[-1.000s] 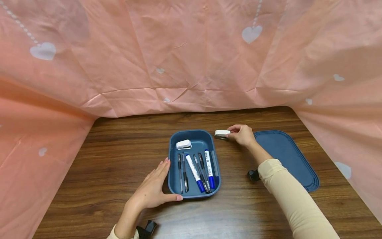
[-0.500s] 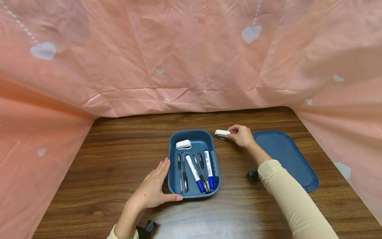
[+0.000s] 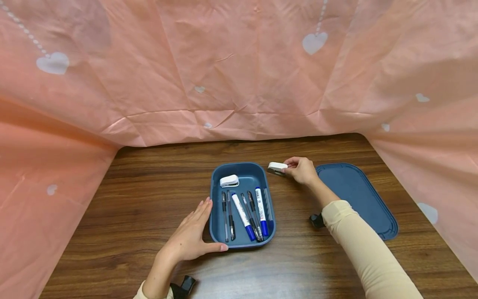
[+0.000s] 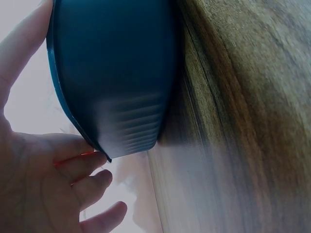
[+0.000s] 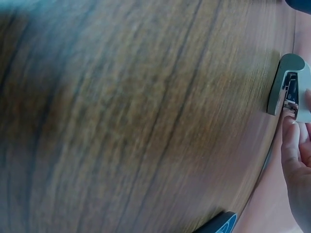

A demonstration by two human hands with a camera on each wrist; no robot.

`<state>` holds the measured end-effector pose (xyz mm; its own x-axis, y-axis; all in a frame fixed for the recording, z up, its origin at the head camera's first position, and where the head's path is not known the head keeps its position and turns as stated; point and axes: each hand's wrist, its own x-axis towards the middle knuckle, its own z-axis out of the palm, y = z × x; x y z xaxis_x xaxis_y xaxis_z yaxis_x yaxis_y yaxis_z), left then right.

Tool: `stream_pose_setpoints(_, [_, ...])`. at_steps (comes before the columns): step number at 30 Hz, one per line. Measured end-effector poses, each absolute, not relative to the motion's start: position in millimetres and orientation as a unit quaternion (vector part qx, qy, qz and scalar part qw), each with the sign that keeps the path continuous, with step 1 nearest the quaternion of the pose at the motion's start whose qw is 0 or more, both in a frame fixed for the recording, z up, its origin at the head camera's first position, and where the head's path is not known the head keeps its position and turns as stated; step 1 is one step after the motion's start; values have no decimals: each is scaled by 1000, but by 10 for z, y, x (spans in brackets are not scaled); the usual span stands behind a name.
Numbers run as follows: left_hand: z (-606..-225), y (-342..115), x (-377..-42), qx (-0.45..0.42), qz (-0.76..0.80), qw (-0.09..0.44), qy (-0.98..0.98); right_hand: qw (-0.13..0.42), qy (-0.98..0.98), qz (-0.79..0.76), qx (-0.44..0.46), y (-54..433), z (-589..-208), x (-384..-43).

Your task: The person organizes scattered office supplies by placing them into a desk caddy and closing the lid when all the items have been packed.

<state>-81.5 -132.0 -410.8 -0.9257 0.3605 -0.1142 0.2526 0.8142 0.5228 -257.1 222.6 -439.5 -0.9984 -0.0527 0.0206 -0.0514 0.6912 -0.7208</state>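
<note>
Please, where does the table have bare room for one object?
Bare: wooden table left of the blue box and left hand, and between box and black right-wrist camera. Crowded: the box's near part, with gel pens and markers; beside its far right corner, where the right hand holds a white stapler.

A lane is left between box [image 3: 247, 182] and lid [image 3: 352, 193]! Its far end is blocked by the right hand [image 3: 303, 170].

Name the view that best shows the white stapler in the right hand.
The right wrist view: the white stapler appears larger there, side-on, close enough to see inside it. The head view shows it small, pinched by the right hand. The left wrist view doesn't show it.
</note>
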Motion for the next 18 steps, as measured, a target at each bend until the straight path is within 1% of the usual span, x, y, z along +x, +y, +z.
stream_pose_setpoints(8, [-4110,-1319,-813,163,254,101,948,-6,922,-387,-29,2218,-4404,-2537])
stream_pose_setpoints(18, [-4113,-1329,-811,162,247,100,950,-40,912,-407,-38,2186,-4327,-2567])
